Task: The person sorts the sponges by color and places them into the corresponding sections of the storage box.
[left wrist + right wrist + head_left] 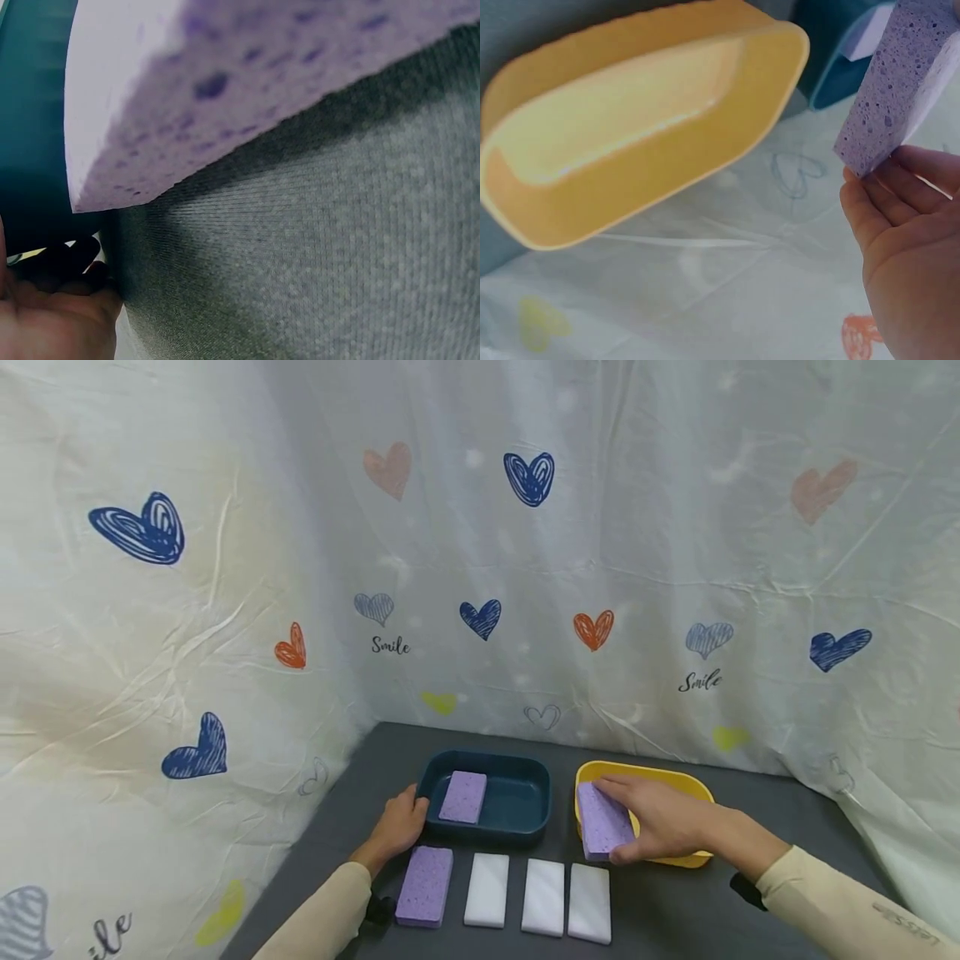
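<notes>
My right hand [663, 818] grips a purple sponge [602, 822] by its ends, thumb near and fingers far, over the left end of a yellow tub [693, 783]. The right wrist view shows this pitted sponge [892, 90] raised at the fingertips, beside the yellow tub [697, 169], whose visible inside holds nothing. My left hand [401, 822] holds the left end of a dark teal tub [517, 802]. Inside that tub, towards the left, lies another purple sponge [463, 797]. A third purple sponge [424, 887] lies in front of the teal tub, near my left wrist.
Three white sponge-like blocks [487, 890] lie in a row to the right of the front purple sponge, on the dark grey tabletop [645, 914]. A pale curtain [570, 677] printed with hearts hangs behind and at both sides of the table.
</notes>
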Action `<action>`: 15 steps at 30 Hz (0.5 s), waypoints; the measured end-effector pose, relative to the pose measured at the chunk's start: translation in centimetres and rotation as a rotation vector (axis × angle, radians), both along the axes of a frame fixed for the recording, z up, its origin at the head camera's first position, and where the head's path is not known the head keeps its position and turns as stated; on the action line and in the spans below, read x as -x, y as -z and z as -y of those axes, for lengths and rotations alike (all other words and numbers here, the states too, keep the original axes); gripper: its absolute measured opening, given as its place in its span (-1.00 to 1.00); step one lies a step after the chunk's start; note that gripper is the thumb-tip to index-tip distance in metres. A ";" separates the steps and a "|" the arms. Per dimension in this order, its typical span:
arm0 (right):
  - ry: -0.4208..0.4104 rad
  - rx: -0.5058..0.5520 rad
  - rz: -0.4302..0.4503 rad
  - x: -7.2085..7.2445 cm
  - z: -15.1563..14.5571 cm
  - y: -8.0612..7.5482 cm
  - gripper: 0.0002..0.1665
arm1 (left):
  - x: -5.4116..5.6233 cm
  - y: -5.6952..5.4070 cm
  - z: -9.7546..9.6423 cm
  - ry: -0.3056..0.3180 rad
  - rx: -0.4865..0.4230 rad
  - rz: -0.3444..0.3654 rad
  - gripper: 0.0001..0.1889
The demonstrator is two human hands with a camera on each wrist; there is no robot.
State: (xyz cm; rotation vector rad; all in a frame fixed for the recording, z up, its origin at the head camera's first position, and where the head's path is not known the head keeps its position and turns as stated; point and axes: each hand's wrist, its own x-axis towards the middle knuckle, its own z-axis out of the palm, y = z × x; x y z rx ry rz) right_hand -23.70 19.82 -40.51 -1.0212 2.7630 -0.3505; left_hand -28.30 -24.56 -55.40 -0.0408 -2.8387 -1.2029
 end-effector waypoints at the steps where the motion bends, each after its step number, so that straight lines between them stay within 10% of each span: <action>1: -0.011 0.005 -0.012 0.3 0.3 -0.1 0.22 | 0.0 0.0 0.0 0.001 -0.001 -0.001 -0.68; 15: -0.064 0.038 -0.106 4.1 6.0 -0.5 0.22 | -0.1 0.2 0.0 -0.002 -0.008 -0.015 -0.68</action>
